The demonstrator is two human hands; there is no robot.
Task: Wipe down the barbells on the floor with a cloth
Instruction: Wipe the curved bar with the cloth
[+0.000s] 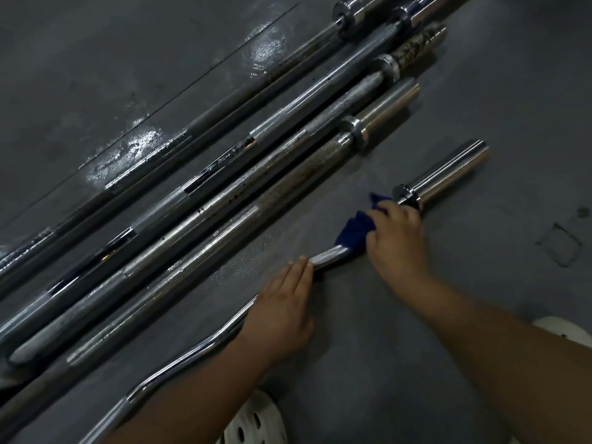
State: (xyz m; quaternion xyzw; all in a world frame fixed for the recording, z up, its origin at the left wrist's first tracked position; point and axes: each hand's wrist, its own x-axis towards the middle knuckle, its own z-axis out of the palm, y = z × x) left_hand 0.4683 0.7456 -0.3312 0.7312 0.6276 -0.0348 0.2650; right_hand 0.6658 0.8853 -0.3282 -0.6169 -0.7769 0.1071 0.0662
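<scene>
Clenched around the blue cloth [351, 233], my right hand [397, 232] wraps it on the curl bar [326, 254] lying on the floor [416, 315] beside its collar; my left hand [282, 312] presses flat, fingers extended, on the shaft.

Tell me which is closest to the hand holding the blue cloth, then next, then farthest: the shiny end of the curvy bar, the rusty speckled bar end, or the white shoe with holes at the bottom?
From the right hand in the head view:
1. Shiny end of the curvy bar, just beyond the fingers.
2. White shoe with holes, down near the bottom edge.
3. Rusty speckled bar end, far up at the top.
</scene>
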